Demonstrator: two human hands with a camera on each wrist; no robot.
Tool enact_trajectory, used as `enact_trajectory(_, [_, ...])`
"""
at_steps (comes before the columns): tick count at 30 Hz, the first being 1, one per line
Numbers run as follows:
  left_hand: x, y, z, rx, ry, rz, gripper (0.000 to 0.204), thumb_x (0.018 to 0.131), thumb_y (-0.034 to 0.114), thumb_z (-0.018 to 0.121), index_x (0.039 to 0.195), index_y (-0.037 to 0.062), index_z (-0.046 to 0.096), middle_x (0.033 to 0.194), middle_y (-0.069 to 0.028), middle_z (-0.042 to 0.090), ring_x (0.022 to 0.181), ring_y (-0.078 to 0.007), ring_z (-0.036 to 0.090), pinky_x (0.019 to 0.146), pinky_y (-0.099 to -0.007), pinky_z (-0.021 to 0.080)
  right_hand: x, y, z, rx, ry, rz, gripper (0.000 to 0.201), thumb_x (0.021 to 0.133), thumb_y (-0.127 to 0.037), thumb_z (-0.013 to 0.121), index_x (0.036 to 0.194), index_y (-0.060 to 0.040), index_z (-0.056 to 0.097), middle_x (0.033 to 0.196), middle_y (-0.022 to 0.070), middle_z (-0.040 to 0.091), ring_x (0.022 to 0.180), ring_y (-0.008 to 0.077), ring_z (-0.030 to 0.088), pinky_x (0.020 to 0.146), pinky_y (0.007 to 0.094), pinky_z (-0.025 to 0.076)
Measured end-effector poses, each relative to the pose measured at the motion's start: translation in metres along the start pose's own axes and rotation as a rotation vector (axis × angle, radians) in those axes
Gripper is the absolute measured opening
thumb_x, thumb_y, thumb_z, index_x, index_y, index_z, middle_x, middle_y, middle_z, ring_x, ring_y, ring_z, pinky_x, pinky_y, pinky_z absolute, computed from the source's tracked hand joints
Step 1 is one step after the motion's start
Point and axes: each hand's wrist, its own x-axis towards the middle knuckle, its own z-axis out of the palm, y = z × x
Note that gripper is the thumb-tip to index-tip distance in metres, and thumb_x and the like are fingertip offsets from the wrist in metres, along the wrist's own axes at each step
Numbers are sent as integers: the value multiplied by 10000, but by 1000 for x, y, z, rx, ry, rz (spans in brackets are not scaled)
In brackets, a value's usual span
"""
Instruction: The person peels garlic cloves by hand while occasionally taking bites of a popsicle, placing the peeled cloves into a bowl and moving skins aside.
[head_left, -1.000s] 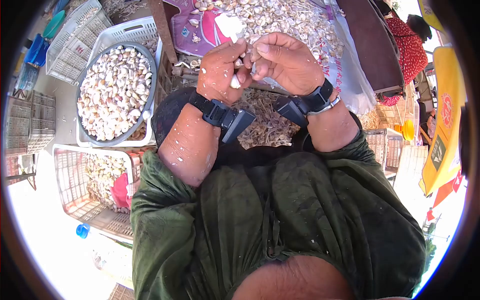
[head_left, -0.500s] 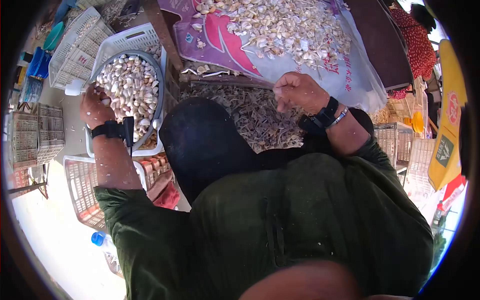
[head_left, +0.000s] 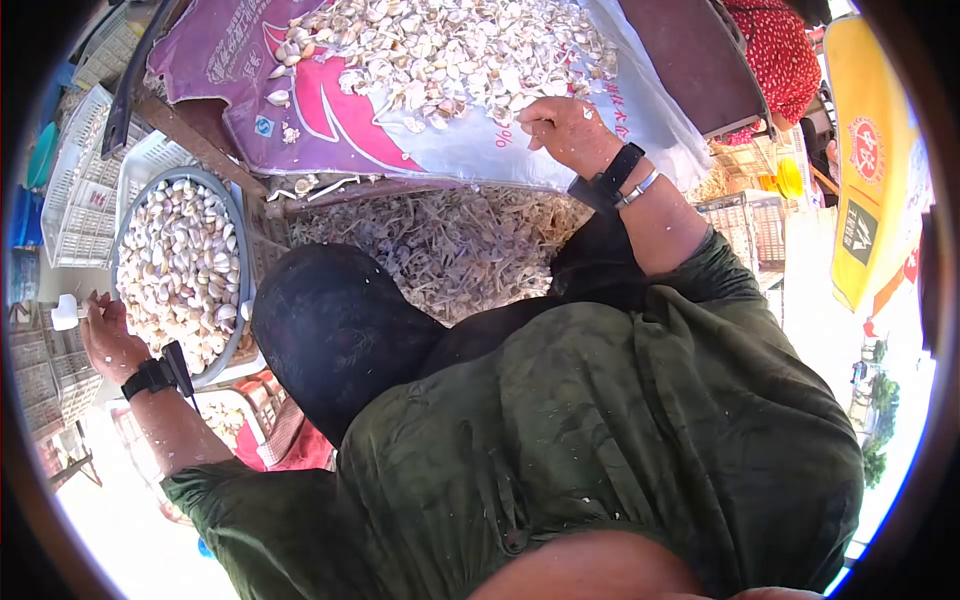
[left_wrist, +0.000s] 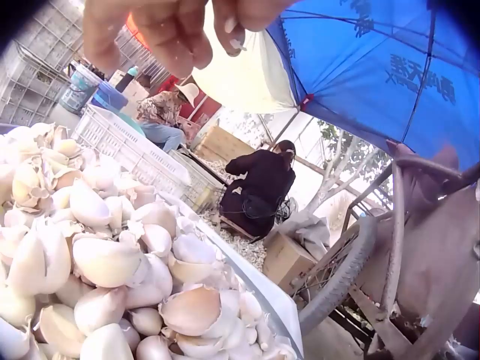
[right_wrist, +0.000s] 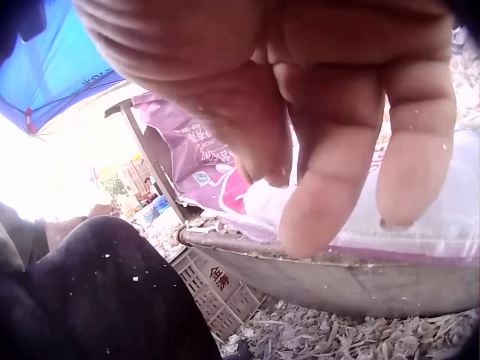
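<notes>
My left hand [head_left: 112, 340] is at the outer edge of a round grey basin [head_left: 243, 250] heaped with garlic cloves [head_left: 175, 265]. A small white block on a thin stem [head_left: 65, 312] sticks out from the fingers on its far side. In the left wrist view the fingers [left_wrist: 180, 37] hang above the cloves [left_wrist: 105, 259], with a white speck at one fingertip. My right hand [head_left: 570, 130] is at the near edge of a pile of garlic cloves [head_left: 430, 60] on a printed plastic sheet [head_left: 640, 130]. Its fingers [right_wrist: 322, 195] bend loosely downward, and nothing shows between them.
Dry garlic skins [head_left: 450, 245] cover the ground below the sheet, by my knee [head_left: 330, 320]. White plastic crates [head_left: 85, 190] stand beyond the basin at the left. A dark board [head_left: 690, 60] borders the sheet's right side. People [left_wrist: 259, 187] sit farther off under canopies.
Both hands were together over the skins. My left hand has swung left to the basin with the white block, then to its outer edge. My right hand has moved forward over the sheet.
</notes>
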Motion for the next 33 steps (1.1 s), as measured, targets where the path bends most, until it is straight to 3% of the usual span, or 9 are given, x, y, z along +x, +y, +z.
enact_trajectory(5, [-154,87,89,-134,-569,176,245,954,197,568,1015,-29,640,817,-83,617,675,-128,529,622,-236,434,39,50,4,-397,145,-337,157,872,-105,553,981,-51,652,880,141,672,822,287,676,722,346,537])
enact_trajectory(9, [-253,126,128,-53,-898,326,210,905,168,604,978,-23,651,802,-95,604,610,-132,508,542,-278,409,59,57,15,-556,-54,-143,222,844,-148,571,1038,-73,648,1025,150,663,985,336,625,855,394,504])
enact_trajectory(13, [-275,153,167,-188,-1317,838,225,770,103,681,950,-26,641,785,-128,612,585,-217,545,522,-308,429,62,37,16,-570,-14,-35,249,846,-190,552,1035,-56,642,1079,163,656,1016,347,620,886,410,494])
enact_trajectory(21, [-312,175,190,-317,-1234,1069,257,707,186,764,893,42,660,817,-77,615,633,-204,548,544,-349,482,65,32,9,-350,-17,104,337,763,-197,615,1027,11,597,956,229,662,915,342,651,802,406,514])
enact_trajectory(23, [-322,171,203,-376,-1165,1024,257,697,182,771,891,53,664,819,-68,618,643,-200,554,554,-346,489,55,32,2,132,-90,342,298,782,-147,636,1033,11,606,940,191,674,853,258,666,720,370,538])
enact_trajectory(25, [-323,160,231,-707,-922,1406,177,725,138,701,843,9,672,758,-63,612,596,-137,556,517,-250,466,43,39,-1,558,-87,334,287,814,-131,632,1059,17,603,965,179,672,838,227,661,698,352,545])
enact_trajectory(26, [-339,161,225,-690,-888,1246,281,628,241,701,804,25,666,741,-72,589,558,-172,550,474,-269,467,39,41,0,984,-83,312,275,846,-115,628,1084,22,601,991,167,670,823,196,656,677,334,552])
enact_trajectory(29, [-358,163,235,-716,-724,1204,266,625,206,703,807,16,664,738,-71,583,541,-177,547,485,-269,475,32,44,-1,1278,-207,162,276,914,-118,579,1142,39,579,1066,176,657,838,214,661,704,356,564])
enact_trajectory(33, [-348,176,226,-633,-1066,1146,198,682,137,697,827,3,677,761,-101,617,541,-187,553,492,-267,477,20,20,-6,1321,-289,39,299,934,-82,548,1210,33,547,1144,188,627,937,231,669,796,352,564])
